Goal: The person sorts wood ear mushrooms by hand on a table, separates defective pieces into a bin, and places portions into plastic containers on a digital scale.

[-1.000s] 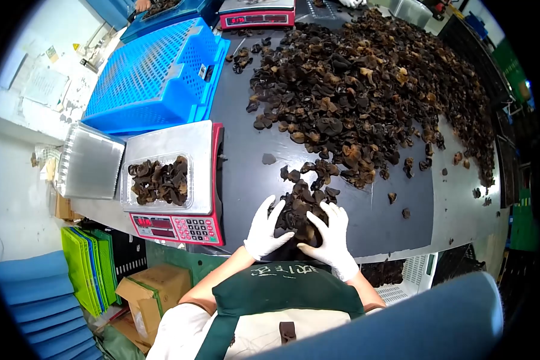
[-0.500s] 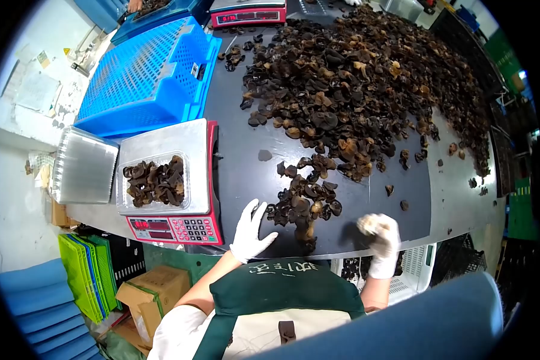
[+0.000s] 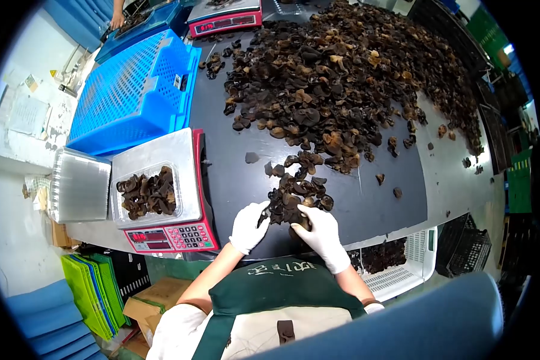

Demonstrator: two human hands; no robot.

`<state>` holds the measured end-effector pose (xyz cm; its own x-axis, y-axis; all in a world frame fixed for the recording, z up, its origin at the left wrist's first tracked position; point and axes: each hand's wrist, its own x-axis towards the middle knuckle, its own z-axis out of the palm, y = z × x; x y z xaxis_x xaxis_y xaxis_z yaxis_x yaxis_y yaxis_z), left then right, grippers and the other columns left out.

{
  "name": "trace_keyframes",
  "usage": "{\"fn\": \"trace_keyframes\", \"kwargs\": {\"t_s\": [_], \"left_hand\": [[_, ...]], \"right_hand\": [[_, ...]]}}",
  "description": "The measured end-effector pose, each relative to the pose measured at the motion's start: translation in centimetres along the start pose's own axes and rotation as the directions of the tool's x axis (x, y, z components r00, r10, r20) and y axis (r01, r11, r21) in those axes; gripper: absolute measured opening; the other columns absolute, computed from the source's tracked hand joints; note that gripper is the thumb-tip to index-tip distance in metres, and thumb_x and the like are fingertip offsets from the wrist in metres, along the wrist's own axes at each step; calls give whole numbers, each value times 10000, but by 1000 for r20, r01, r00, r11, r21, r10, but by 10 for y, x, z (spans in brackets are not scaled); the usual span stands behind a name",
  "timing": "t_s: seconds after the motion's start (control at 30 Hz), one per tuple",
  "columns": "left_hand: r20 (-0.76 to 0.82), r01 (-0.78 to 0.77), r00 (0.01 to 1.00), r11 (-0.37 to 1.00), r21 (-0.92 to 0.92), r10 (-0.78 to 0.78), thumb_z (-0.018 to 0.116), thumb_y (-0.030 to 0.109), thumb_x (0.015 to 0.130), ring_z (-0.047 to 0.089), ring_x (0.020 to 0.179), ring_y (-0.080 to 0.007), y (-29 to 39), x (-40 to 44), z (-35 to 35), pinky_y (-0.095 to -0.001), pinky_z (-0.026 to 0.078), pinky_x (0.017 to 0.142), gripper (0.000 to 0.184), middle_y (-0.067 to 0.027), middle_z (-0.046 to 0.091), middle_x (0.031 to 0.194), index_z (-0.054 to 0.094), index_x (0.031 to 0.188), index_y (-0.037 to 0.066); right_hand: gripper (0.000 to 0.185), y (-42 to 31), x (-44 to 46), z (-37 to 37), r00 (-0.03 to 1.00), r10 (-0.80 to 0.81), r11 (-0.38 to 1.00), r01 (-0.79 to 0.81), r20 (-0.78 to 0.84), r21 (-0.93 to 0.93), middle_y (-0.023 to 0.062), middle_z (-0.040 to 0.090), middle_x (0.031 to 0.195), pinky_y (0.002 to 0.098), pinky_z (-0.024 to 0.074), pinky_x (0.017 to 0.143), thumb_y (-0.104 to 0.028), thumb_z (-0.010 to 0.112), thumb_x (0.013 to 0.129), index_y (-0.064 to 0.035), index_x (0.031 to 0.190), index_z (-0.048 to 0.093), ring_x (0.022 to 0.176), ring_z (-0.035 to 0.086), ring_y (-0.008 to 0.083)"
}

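Observation:
A small heap of dark wood ear mushrooms lies on the black tabletop in front of me. At its left edge, my left hand, in a white glove, has thumb and fingers curled about some dark pieces. Opposite it, my white-gloved right hand grips pieces at the heap's near right side between thumb and fingers. To the left, a clear plastic tray of wood ears sits on a red electronic scale. The fingertips are partly hidden among the mushrooms.
A large mushroom pile covers the table's far side. Left of the scale stand stacked clear trays, with a blue crate behind. Another scale is farther back. A white basket sits below the table edge. Another person's hand shows top left.
My right hand has moved left from the table edge to the small heap and taken hold there. My left hand has closed in on the heap's left edge. The view has shifted slightly.

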<state>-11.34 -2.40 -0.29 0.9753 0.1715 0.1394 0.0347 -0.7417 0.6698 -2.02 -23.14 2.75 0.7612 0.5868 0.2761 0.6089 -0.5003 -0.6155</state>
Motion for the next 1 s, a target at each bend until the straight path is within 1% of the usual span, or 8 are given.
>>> {"fn": "trace_keyframes", "kwargs": {"t_s": [0.13, 0.23, 0.33, 0.37, 0.43, 0.6, 0.73, 1.0], "left_hand": [[-170, 106, 975, 971, -214, -144, 690, 33, 819, 600, 679, -151, -8, -3, -10, -281, 504, 656, 296, -76, 619, 849, 619, 1106, 46], [-152, 271, 835, 637, -722, -528, 656, 4, 859, 582, 722, -106, 10, 11, -19, -254, 506, 683, 218, -64, 617, 858, 591, 1068, 4], [92, 1, 994, 821, -571, 62, 649, 39, 858, 592, 1029, -209, 105, 36, -52, -333, 497, 867, 415, -116, 593, 1135, 572, 1266, 51], [246, 160, 964, 511, -845, 105, 658, 72, 845, 544, 1155, -290, 130, 32, -57, -377, 453, 971, 466, -151, 559, 1222, 539, 1295, 44], [78, -191, 951, 766, -614, 300, 686, 91, 833, 516, 1198, -285, 109, 46, -46, -375, 447, 997, 524, -154, 493, 1304, 505, 1322, 42], [15, -229, 973, 973, 12, 228, 745, 313, 779, 527, 1136, -414, 28, 61, -26, -478, 437, 998, 580, -234, 520, 1265, 562, 1261, 48], [142, -386, 914, 922, 24, 379, 647, 502, 831, 523, 1133, -446, 10, 35, 0, -519, 444, 951, 686, -262, 509, 1271, 525, 1297, 14], [-109, -21, 994, 952, -306, -13, 635, 26, 802, 459, 1225, -390, 10, 18, 52, -419, 391, 1065, 635, -207, 434, 1298, 430, 1402, 17]], "right_hand": [[395, 8, -2, 7, 991, 112, 987, -119, 68, 107, 51, 639, 808, 279, 493, 637, -126, 753, 753, -74, 1136, 668, 635, 563, 165], [368, 9, -9, -7, 946, 305, 892, -324, 110, 315, 34, 633, 803, 278, 487, 633, -110, 739, 764, -63, 1121, 669, 637, 554, 149], [352, 18, -18, -4, 946, 316, 901, -322, 69, 290, 59, 650, 846, 331, 497, 680, -147, 756, 747, -70, 1081, 674, 721, 600, 220], [346, 20, -21, -1, 970, 239, 935, -217, -46, 281, 74, 652, 877, 344, 498, 721, -139, 758, 739, -73, 1069, 677, 775, 608, 242], [369, 18, -22, -13, 981, 131, 975, -102, -141, 197, 109, 648, 987, 386, 480, 859, -130, 775, 709, -84, 1062, 677, 948, 602, 295], [719, 15, -45, -30, 994, 23, 997, -30, 107, 67, 168, 542, 1234, 455, 394, 991, -219, 850, 615, -70, 1259, 567, 1145, 507, 361], [962, 6, -46, -9, 977, -71, 994, 85, 201, -62, 256, 454, 1377, 490, 383, 996, -278, 862, 556, -7, 1382, 450, 1183, 480, 413], [602, 14, 2, 48, 992, -127, 991, 127, 6, 31, 225, 517, 1324, 455, 426, 1019, 56, 690, 682, -43, 1260, 550, 1189, 527, 403]]}}
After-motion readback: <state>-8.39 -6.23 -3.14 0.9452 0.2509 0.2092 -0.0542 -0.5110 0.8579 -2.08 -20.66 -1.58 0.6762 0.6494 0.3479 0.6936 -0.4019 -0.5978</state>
